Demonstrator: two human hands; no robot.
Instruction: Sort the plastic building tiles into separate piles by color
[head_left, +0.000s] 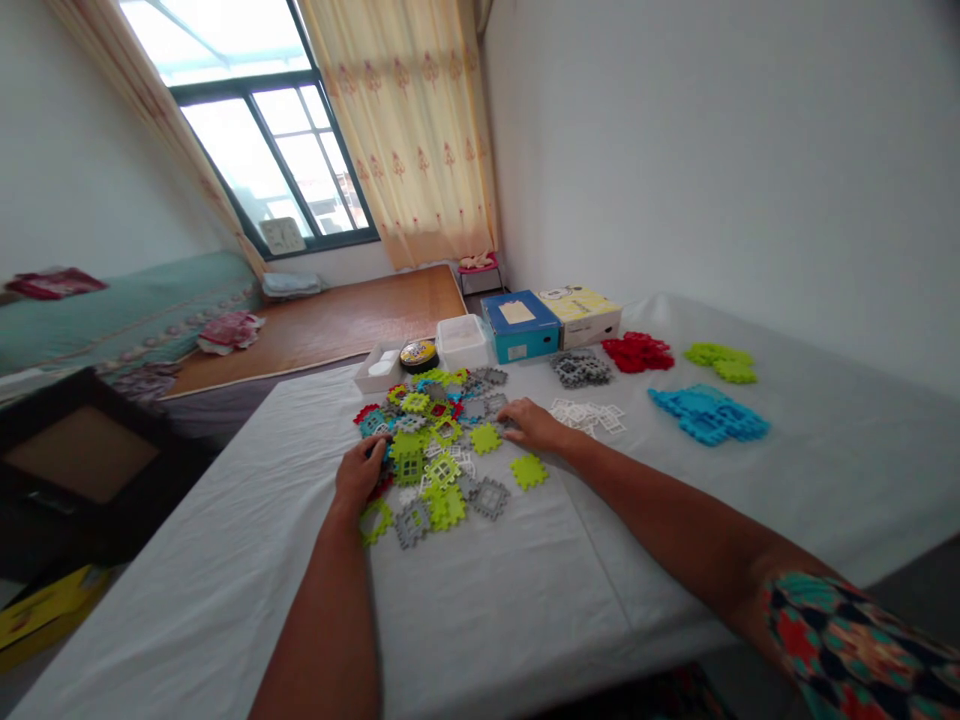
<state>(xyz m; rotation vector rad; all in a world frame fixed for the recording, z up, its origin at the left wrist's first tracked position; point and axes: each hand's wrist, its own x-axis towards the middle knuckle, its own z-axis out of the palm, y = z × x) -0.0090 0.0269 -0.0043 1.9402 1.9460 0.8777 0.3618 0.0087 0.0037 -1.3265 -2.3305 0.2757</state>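
In the head view, mixed tiles (409, 466) lie heaped on the desk (487, 610). At the heap's 9 o'clock edge, the left hand (361, 470) has loosely bent fingers; at 3 o'clock, the right hand (531, 425) curls down. I cannot tell whether either grip has hold of a tile. From the heap, grey pile (581, 369) and red pile (637, 352) sit towards 2 o'clock, white pile (589, 416) and blue pile (709, 413) towards 3.
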